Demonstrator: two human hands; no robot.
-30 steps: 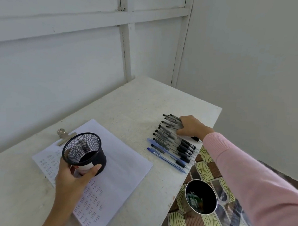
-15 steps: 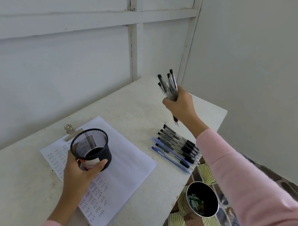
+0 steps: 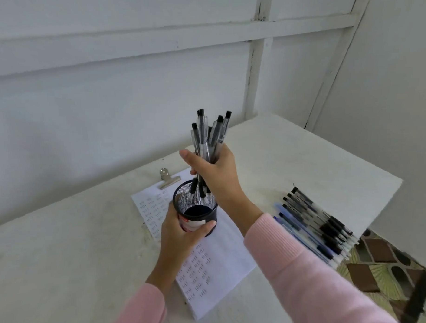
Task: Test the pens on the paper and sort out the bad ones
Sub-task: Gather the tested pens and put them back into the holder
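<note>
Head view: at the centre of the frame the right hand (image 3: 216,172) is curled round a bundle of pens (image 3: 207,139), its thumb sticking out to the left. The bundle stands nearly upright, with clear plastic barrels and black caps fanned out at the top. Their black rubber-grip ends dip into the mouth of the mesh cup (image 3: 184,201) just below. The left hand (image 3: 179,237) grips that cup from the lower left, fingers and thumb wrapped round its base. The cup is round, black wire mesh with a solid dark bottom. It carries a white and red label, mostly covered by the fingers, and its print cannot be read. The cup is held over the paper (image 3: 219,272), a white sheet bearing rows of short handwritten scribbles too small to read. A shiny metal clip (image 3: 168,179) holds the sheet at its top corner, above and left of the cup. Lower right of centre, more pens (image 3: 313,220) lie side by side near the edge of the table (image 3: 65,251), black ones above and blue ones below, smeared by motion blur so no brand shows. The table is rough and white-painted. Both pink ribbed sleeves are cut off by the bottom edge. Patterned floor tiles (image 3: 379,259) in brown and green show at the lower right.
</note>
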